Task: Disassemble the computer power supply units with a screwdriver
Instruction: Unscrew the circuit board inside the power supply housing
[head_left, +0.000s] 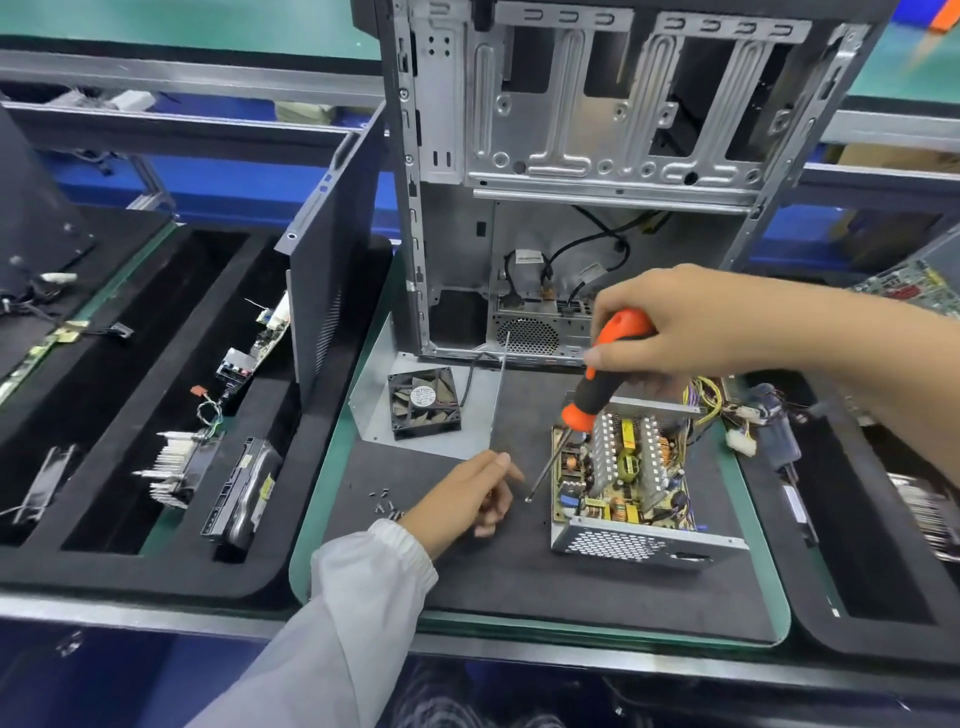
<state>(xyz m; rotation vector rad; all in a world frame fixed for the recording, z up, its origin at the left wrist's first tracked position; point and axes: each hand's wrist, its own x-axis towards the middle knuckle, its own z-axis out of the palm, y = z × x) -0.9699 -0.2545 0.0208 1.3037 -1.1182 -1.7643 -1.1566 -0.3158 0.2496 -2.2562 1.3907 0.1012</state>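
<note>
Dark mat (483, 577): right hand (675, 327) grips screwdriver (597, 389) beside power supply (623, 478).

Table (769, 587) surface: dark mat with green border; on it rest opened power supply unit (623, 483), upright computer case (597, 182), fan (425, 402) on metal cover plate (374, 410), loose screws (387, 501).

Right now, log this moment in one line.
right hand: grips screwdriver | left hand: empty, by tip | power supply: cover off
</note>
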